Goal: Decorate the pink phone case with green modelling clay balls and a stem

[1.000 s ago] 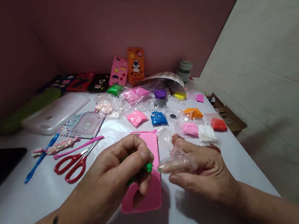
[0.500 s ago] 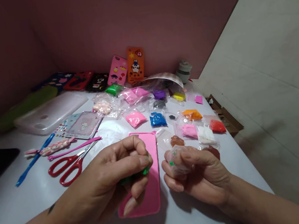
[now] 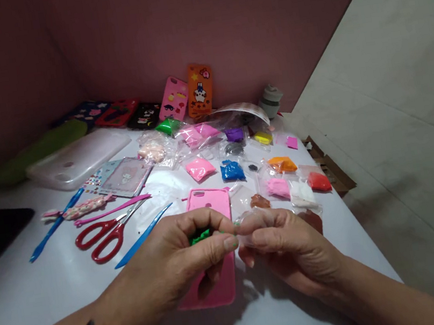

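Note:
My left hand (image 3: 182, 260) is closed round a lump of green clay (image 3: 199, 236), which shows between thumb and fingers. Close beside it, my right hand (image 3: 291, 249) pinches a small clear plastic bag (image 3: 247, 228), and the fingertips of both hands nearly touch. Both hands hover above a pink phone case (image 3: 207, 207) that lies flat on the white table (image 3: 37, 298).
Red scissors (image 3: 105, 236), blue sticks (image 3: 142, 236) and a pink tool (image 3: 112, 210) lie to the left. Several small bags of coloured clay (image 3: 232, 171) are spread behind the hands. Decorated phone cases (image 3: 197, 84) lean on the wall. The table's right edge drops to the floor.
My hands have come together over the pink case, and the right hand has turned its bag toward the left. A blue stick now shows left of my left hand.

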`<state>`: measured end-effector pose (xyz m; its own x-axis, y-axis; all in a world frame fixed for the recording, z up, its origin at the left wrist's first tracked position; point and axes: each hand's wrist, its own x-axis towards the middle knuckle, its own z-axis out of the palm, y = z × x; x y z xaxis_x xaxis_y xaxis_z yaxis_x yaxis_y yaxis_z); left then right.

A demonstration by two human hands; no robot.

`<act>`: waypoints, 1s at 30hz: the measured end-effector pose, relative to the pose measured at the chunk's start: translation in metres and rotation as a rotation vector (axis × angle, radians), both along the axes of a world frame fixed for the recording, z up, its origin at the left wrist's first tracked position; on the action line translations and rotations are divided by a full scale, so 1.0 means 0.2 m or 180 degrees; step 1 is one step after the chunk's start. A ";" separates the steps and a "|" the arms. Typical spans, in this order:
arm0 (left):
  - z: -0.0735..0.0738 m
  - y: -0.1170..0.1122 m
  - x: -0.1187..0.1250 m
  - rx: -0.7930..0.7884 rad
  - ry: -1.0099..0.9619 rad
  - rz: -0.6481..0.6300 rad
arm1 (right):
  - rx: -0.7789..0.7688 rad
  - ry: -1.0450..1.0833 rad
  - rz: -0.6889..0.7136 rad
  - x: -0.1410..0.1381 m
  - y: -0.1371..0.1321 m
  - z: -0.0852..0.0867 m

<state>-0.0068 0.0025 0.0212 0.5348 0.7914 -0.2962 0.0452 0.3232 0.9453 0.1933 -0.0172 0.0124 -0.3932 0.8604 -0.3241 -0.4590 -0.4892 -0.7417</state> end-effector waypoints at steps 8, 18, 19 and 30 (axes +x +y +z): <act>0.02 -0.02 -0.01 -0.0173 -0.0075 0.0017 | 0.0217 -0.0119 -0.0099 0.01 0.00 0.00; 0.05 0.03 -0.02 -0.1203 -0.1181 0.0368 | -0.0018 0.0550 -0.0334 0.02 0.04 -0.06; 0.05 0.03 -0.02 -0.1182 -0.1141 0.0362 | 0.0004 0.0533 -0.0319 0.03 0.05 -0.06; 0.03 0.01 -0.04 -0.1079 -0.1151 -0.0023 | 0.0563 -0.0034 0.0011 0.06 0.07 -0.05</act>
<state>-0.0141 0.0051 0.0265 0.6560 0.6785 -0.3307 -0.2630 0.6161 0.7425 0.2061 -0.0036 0.0020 -0.3936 0.9030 -0.1721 -0.4492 -0.3522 -0.8211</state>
